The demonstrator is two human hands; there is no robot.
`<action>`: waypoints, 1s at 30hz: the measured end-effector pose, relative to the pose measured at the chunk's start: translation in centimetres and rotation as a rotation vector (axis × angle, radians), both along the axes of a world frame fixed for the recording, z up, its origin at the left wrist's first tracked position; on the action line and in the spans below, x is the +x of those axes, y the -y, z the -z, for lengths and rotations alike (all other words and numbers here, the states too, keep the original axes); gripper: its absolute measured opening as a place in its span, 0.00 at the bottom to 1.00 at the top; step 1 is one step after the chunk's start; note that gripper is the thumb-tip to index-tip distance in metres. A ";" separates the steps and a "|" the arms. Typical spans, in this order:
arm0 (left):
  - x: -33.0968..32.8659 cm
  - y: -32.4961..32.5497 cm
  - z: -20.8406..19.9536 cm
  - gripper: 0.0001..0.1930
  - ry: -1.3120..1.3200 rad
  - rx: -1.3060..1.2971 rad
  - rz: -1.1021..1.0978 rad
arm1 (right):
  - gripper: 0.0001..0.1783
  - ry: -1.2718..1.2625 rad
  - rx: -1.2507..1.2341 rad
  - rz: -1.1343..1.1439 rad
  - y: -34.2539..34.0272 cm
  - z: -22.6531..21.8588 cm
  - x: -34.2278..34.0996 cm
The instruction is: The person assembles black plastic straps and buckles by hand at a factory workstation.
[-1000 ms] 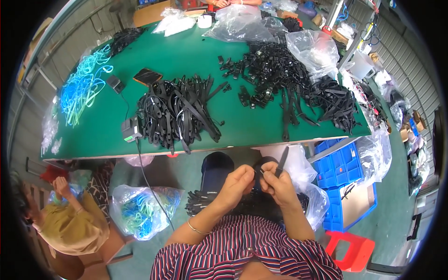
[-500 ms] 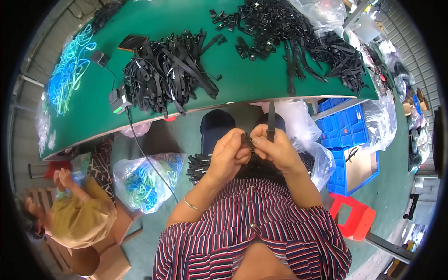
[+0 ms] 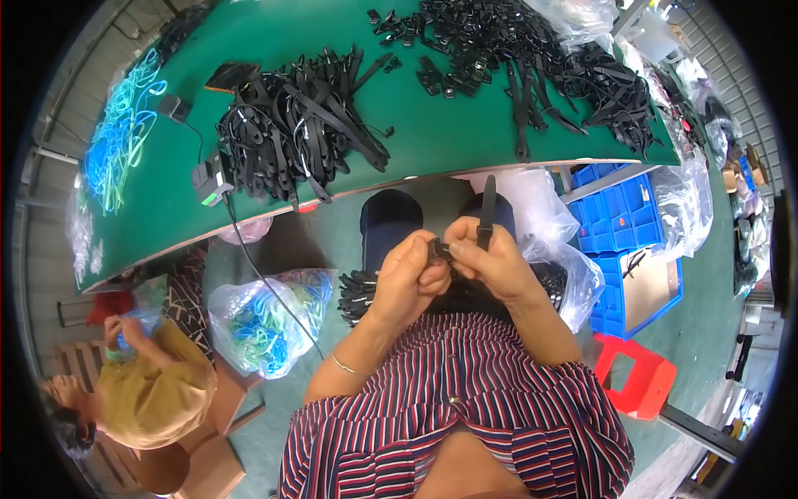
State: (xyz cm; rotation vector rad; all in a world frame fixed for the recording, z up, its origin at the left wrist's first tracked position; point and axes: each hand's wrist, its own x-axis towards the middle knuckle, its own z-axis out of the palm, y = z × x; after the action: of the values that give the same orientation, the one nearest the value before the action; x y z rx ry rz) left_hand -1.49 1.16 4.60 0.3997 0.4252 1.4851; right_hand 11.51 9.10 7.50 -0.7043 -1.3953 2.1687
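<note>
Over my lap, my two hands are close together. My left hand [image 3: 411, 270] pinches a small black plastic buckle [image 3: 436, 248] between thumb and fingers. Beside it, my right hand [image 3: 492, 264] is closed on a flat black strap [image 3: 488, 209], whose free end sticks up past the fingers toward the table. The fingertips of both hands nearly meet at the buckle; whether the strap runs through it is hidden. More black straps [image 3: 356, 297] lie in a bunch at my lap, partly behind my left forearm.
The green table [image 3: 332, 21] in front carries a heap of black straps [image 3: 291, 125], a pile of black buckles [image 3: 490, 41] and blue-green cords [image 3: 125, 137]. A cable [image 3: 264, 279] hangs from its edge. Blue crates [image 3: 619, 212] and a red stool [image 3: 636, 378] stand right; a co-worker [image 3: 154, 378] sits left.
Both hands keep their grip and have barely moved. The strap's free end leans slightly more to the right. The whole view has shifted a little, and the co-worker's hands have moved.
</note>
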 end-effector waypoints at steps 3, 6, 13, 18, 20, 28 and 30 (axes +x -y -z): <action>0.0 0.1 -0.1 0.15 -0.107 -0.053 -0.017 | 0.06 0.033 0.035 0.008 0.0 0.3 0.0; 0.0 -0.2 -0.3 0.13 -0.398 -0.126 -0.059 | 0.06 0.046 0.103 0.063 -0.1 1.1 0.4; -0.5 -0.3 1.2 0.10 -0.861 -0.175 -0.147 | 0.09 0.098 0.281 0.108 -0.2 3.4 0.4; -0.6 -0.5 1.2 0.09 -1.223 -0.065 -0.212 | 0.06 0.149 0.742 0.189 -0.2 4.0 0.7; -0.8 -0.4 2.0 0.09 -1.221 -0.012 -0.241 | 0.04 0.079 0.729 0.175 -0.2 4.1 0.8; -2.0 0.1 1.6 0.09 -1.475 0.145 -0.222 | 0.06 -0.241 -0.293 0.022 0.6 4.8 1.6; -2.0 0.2 0.6 0.08 -1.394 0.136 -0.136 | 0.07 -0.163 -0.261 0.029 0.6 5.1 1.7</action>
State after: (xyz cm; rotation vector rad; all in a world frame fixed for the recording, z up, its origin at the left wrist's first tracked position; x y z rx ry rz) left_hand -3.49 0.91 4.04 1.5370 1.4528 1.1581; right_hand 13.17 8.47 2.44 -0.6176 -1.0265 2.3520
